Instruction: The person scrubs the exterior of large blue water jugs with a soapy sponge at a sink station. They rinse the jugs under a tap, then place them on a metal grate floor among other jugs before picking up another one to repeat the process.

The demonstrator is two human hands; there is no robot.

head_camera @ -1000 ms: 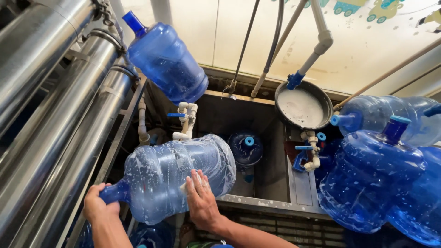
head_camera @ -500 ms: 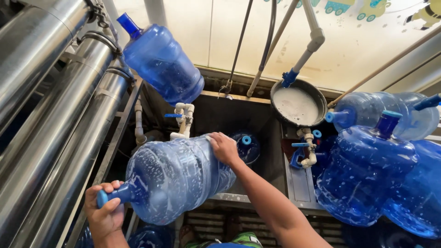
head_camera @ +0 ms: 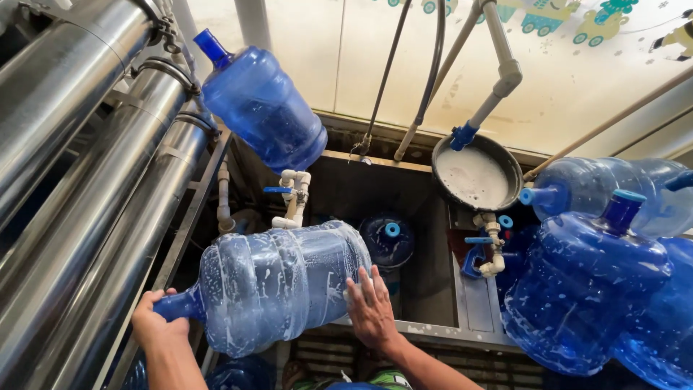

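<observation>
- The left hand (head_camera: 155, 325) is closed round the blue neck of a big water jug (head_camera: 281, 285), gripping it tight.
- The right hand (head_camera: 372, 310) lies open, fingers spread flat, pressed against the jug's bottom end.
- The jug lies sideways between both hands, above the near edge of a dark metal sink (head_camera: 433, 332); suds streak its clear blue wall.
- A second jug (head_camera: 263, 108) hangs tilted above, blue cap up-left, beside steel pipes (head_camera: 79, 144).
- A capped jug (head_camera: 388, 242) sits down in the sink.
- More blue jugs (head_camera: 588, 289) crowd the right side, caps on.
- A round black pan (head_camera: 476, 173) holds white foam under a grey pipe.
- Coloured cartoon stickers (head_camera: 570, 18) run along the pale wall's top.
</observation>
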